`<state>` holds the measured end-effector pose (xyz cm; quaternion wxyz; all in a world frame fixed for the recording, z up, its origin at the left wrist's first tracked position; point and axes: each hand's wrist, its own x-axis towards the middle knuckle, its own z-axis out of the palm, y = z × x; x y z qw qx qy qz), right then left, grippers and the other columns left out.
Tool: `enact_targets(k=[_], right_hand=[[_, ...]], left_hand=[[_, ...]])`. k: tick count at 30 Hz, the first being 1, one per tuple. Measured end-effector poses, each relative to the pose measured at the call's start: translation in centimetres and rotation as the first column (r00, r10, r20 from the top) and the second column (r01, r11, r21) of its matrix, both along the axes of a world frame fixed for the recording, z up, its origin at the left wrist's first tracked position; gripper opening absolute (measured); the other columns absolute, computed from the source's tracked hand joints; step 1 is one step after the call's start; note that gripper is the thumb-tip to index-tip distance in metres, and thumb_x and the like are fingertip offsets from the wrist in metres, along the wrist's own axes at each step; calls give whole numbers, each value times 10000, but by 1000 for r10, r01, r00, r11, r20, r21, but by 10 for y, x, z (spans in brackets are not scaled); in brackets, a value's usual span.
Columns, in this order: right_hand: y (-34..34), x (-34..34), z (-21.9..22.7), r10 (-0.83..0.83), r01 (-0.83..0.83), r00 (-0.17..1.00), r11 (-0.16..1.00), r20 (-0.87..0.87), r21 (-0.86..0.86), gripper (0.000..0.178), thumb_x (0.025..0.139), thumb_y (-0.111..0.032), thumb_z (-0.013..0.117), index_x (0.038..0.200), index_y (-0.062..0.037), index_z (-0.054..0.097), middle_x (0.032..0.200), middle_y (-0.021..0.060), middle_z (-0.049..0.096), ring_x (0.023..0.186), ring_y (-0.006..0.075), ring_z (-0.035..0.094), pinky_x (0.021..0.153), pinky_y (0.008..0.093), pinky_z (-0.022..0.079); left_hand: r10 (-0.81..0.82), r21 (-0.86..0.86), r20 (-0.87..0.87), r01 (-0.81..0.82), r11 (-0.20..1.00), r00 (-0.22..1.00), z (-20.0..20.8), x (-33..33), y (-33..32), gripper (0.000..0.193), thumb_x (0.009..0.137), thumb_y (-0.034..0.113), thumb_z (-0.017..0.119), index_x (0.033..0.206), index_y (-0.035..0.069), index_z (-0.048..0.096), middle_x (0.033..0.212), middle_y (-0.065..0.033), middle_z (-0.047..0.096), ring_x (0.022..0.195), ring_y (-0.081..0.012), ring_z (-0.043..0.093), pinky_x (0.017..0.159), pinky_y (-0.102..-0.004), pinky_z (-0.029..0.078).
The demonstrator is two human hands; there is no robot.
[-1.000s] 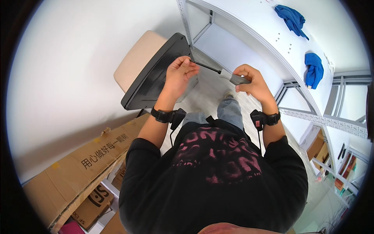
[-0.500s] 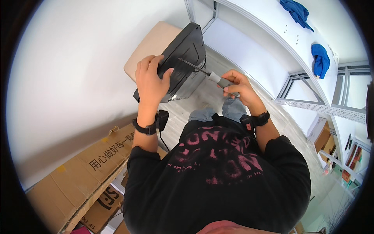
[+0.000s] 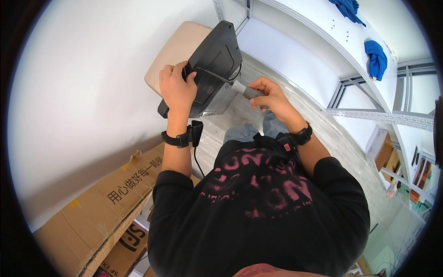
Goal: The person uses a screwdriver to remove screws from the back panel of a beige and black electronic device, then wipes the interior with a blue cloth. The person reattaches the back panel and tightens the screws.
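A black plastic panel [image 3: 217, 59] with raised ribs and corner holes stands tilted in front of me. My left hand [image 3: 177, 92] is closed on its near edge, thumb on the facing side and fingers at the rim. In my right hand [image 3: 273, 99] is a screwdriver [image 3: 239, 87] with a grey and white handle. Its long thin shaft points left across the panel, and the tip is close to my left thumb. Whether the tip touches the panel, I cannot tell. Behind the panel sits a beige, round-cornered block [image 3: 177, 48].
Long cardboard boxes [image 3: 99, 207] lie at the lower left along the white wall [image 3: 83, 92]. White metal-framed shelving [image 3: 295, 60] runs along the right, with blue cloths [image 3: 376, 60] on it. A black cable [image 3: 198, 161] hangs from my left wrist strap.
My right hand has moved up and left with the screwdriver, bringing its tip nearer my left hand. The panel appears slightly higher and farther left, its tilt a little different.
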<state>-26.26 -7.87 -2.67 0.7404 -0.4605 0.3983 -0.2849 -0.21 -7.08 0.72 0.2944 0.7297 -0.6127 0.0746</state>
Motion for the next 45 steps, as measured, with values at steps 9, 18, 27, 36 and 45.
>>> enact_targets(k=[9, 18, 27, 36, 45], right_hand=[[6, 14, 15, -60, -10, 978, 944, -200, -329, 414, 706, -6, 673, 1098, -57, 549, 1016, 78, 571, 848, 162, 577, 701, 283, 458], [19, 13, 17, -170, 108, 976, 919, -134, -379, 553, 719, 25, 665, 1227, -83, 474, 1071, 88, 542, 921, 199, 569, 767, 325, 481], [36, 27, 19, -341, 323, 938, 923, -54, -208, 424, 877, -59, 607, 1270, -49, 450, 1062, 106, 579, 685, 166, 598, 667, 276, 489], [38, 27, -9, -426, 303, 900, 760, -89, -575, 388, 914, -151, 582, 1246, -57, 403, 1037, 113, 549, 627, 204, 555, 668, 327, 475], [35, 18, 13, -286, 227, 924, 944, -254, -240, 392, 915, -124, 584, 1242, -35, 387, 990, 141, 554, 684, 192, 590, 631, 322, 458]], left_hand=[[24, -13, -23, -24, 1000, 999, -4, -3, -3, 317, 667, 110, 767, 973, 101, 684, 861, -78, 587, 870, -259, 554, 772, -370, 463], [47, -8, 0, -47, 999, 999, -6, 1, -8, 306, 668, 157, 760, 962, 120, 684, 836, -66, 562, 845, -252, 545, 751, -366, 466], [76, -3, 18, -76, 997, 997, -8, -1, -9, 309, 659, 177, 771, 951, 123, 683, 815, -61, 539, 825, -250, 534, 724, -367, 460], [69, -21, -12, -69, 997, 998, -8, 1, -10, 300, 657, 179, 772, 939, 124, 686, 809, -66, 534, 827, -254, 528, 720, -363, 458], [97, -6, 17, -97, 995, 995, -9, -2, -10, 313, 649, 171, 774, 945, 122, 684, 809, -59, 527, 824, -248, 525, 718, -362, 457]])
